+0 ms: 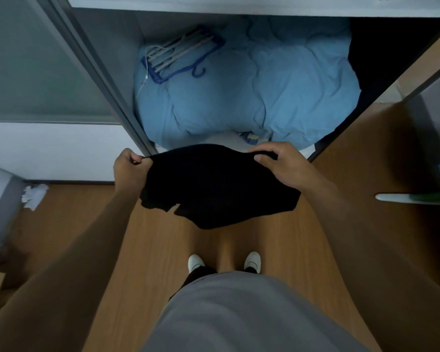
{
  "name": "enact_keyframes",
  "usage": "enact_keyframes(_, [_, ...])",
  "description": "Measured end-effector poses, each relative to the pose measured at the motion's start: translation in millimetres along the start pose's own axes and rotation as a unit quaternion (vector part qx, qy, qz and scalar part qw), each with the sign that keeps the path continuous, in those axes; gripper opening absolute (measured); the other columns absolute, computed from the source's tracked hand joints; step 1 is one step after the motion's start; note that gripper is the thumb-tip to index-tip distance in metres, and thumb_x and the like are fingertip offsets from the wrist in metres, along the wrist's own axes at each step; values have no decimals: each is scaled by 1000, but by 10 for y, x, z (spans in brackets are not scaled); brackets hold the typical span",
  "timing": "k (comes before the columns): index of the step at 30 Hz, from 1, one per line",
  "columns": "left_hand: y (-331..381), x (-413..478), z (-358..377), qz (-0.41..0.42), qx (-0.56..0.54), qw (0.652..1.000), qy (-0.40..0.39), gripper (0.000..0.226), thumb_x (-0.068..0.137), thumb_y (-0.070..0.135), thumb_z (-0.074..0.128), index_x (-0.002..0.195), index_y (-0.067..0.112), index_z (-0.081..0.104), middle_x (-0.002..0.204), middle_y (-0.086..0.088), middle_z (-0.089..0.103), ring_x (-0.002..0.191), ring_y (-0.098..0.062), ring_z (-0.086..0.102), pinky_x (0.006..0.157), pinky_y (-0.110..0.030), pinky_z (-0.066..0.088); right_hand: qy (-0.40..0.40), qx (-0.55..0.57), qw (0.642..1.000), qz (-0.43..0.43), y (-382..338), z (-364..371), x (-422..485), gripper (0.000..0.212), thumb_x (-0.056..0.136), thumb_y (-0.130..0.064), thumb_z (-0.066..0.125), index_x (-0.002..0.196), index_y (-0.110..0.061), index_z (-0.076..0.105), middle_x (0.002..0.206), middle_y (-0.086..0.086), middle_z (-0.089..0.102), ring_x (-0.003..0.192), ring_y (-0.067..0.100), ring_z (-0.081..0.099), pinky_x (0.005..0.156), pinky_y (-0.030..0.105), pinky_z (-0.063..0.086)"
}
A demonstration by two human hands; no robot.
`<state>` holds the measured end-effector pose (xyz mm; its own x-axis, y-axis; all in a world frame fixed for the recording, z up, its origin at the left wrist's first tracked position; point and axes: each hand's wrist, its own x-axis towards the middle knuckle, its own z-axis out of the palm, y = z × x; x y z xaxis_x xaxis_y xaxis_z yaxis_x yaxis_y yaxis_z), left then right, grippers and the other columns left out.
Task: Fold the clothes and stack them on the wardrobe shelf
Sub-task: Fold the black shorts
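Observation:
A black garment (pixel 214 186) hangs in the air in front of the open wardrobe, above the wooden floor. My left hand (pixel 130 168) grips its upper left edge in a fist. My right hand (pixel 277 166) pinches the upper right edge, fingers curled over the cloth. The garment sags between the two hands and its lower part hangs loose. A white wardrobe shelf (pixel 239 6) runs along the top of the view.
In the wardrobe's bottom lies a bunched light blue duvet (pixel 252 92) with blue and grey hangers (pixel 178 54) on it. A sliding door frame (pixel 99 72) stands at left. Crumpled white paper (pixel 33 195) lies on the floor at left. My white shoes (pixel 224 261) are below.

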<state>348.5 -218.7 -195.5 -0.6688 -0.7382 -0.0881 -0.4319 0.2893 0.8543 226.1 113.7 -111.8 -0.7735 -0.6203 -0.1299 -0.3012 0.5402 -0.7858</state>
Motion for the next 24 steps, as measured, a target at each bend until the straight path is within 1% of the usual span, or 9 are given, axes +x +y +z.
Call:
enact_keyframes(3, [38,22,19,21,32,999,-4,14,81,8,60,77,10,47,70,-7,49,66,-18,46,62,-35,43,12,-21,1000,-7,-23,-52,44,18,99,-11,56,111,-9,71,108,5,71,102,16,64,93,26,46])
enact_keyframes(9, [141,75,30,67,45,997,10,13,78,7,59,76,3,46,69,-6,48,65,-17,43,62,-33,41,18,-66,997,-24,-102,-144,121,21,97,-2,52,107,-6,70,103,4,68,98,15,60,86,24,43])
enact_keyframes(12, [223,112,71,67,43,997,10,14,78,8,59,77,3,46,70,-8,47,63,-16,42,58,-33,41,20,-28,999,18,-185,-129,150,25,93,1,49,93,-14,69,90,-4,62,88,10,56,75,17,40])
enact_keyframes(15, [276,153,103,58,48,997,20,15,76,13,58,72,11,44,64,-1,44,54,-7,37,51,-19,36,18,21,999,40,-309,-60,160,23,89,-5,50,75,-12,67,75,-1,65,74,11,58,70,27,42])
enact_keyframes(17, [291,170,123,59,55,997,15,14,78,12,56,71,15,45,63,3,44,53,-4,40,51,-14,35,-18,14,999,34,-391,-18,150,27,88,-25,56,66,-11,62,64,-1,62,62,11,57,60,23,38])
enact_keyframes(19, [274,169,146,72,58,996,-10,12,83,8,50,73,15,46,65,3,46,59,-6,42,57,-21,37,-87,-2,996,34,-469,-10,128,43,82,-53,62,61,-16,56,52,-8,50,49,5,48,46,15,29])
enact_keyframes(20, [264,163,154,81,59,995,-23,13,85,7,46,75,14,45,66,3,44,60,-9,41,58,-24,36,-121,-26,992,36,-496,-13,128,46,78,-61,64,65,-17,63,52,-7,53,49,3,50,45,15,31])
enact_keyframes(22, [257,159,168,100,66,992,-39,13,88,7,41,77,14,43,66,2,42,62,-12,38,57,-25,33,-164,-78,983,30,-520,-19,149,40,78,-56,71,75,-16,73,57,-4,61,49,3,54,45,16,34])
enact_keyframes(24, [260,178,185,108,77,990,-42,11,89,8,40,79,12,43,69,0,42,63,-14,39,58,-26,33,-179,-92,980,9,-540,-31,198,39,86,-37,71,74,0,68,57,2,54,50,8,47,49,25,33])
